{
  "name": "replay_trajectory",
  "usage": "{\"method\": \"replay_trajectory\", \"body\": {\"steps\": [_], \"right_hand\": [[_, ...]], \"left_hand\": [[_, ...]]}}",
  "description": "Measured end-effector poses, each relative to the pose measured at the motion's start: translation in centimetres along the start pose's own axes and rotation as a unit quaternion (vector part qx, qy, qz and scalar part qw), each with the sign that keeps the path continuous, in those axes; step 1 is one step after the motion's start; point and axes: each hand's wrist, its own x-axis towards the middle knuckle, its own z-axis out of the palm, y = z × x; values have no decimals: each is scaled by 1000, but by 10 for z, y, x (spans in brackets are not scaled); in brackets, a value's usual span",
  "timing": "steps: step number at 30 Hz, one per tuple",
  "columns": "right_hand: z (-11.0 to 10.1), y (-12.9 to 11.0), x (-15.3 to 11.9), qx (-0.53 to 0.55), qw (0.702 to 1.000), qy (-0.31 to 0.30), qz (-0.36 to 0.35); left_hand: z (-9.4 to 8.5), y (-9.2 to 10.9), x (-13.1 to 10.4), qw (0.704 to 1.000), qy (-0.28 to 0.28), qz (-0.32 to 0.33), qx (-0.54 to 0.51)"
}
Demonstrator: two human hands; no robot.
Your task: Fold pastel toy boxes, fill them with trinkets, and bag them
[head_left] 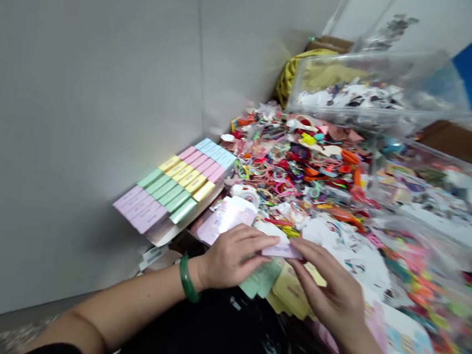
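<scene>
Between left hand (230,257) and right hand (333,295), a pale card (281,251) is pinched; loose cards (287,290) beneath could be knocked askew.

Bright, even light, soft blur.
We see smearing worsen right of the clear bin (377,96); shadows stay faint.

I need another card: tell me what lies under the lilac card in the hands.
Under the lilac card lie green cards and yellow cards, fanned out. The hands hide whatever lies deeper.
</scene>
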Motion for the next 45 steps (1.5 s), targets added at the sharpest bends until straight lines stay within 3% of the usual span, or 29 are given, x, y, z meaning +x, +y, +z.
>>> {"method": "replay_trajectory", "body": {"steps": [3,6,9,11,15,22,26,32,39,45], "right_hand": [[7,-23,32,59,997,-33,-45],[38,-55,72,148,980,-75,-113],[78,-86,105,187,958,-117,-184],[100,-102,117,172,949,-135,-228],[122,-118,121,115,938,-164,-285],[137,-122,111,47,935,-198,-289],[147,-115,105,31,938,-201,-281],[150,-98,104,25,953,-134,-269],[159,-108,96,-24,945,-137,-294],[166,-97,92,-74,954,-127,-261]], "left_hand": [[-43,29,-7,999,26,-25,15],[-96,50,-29,991,44,-108,67],[-134,57,-60,969,96,-191,123],[-146,54,-81,954,133,-226,148],[-146,38,-114,939,169,-238,182],[-137,24,-145,934,186,-181,247],[-134,20,-146,935,166,-160,271],[-125,8,-135,935,161,-153,278],[-120,1,-149,924,195,-161,287],[-124,-1,-141,907,120,-186,358]]}}
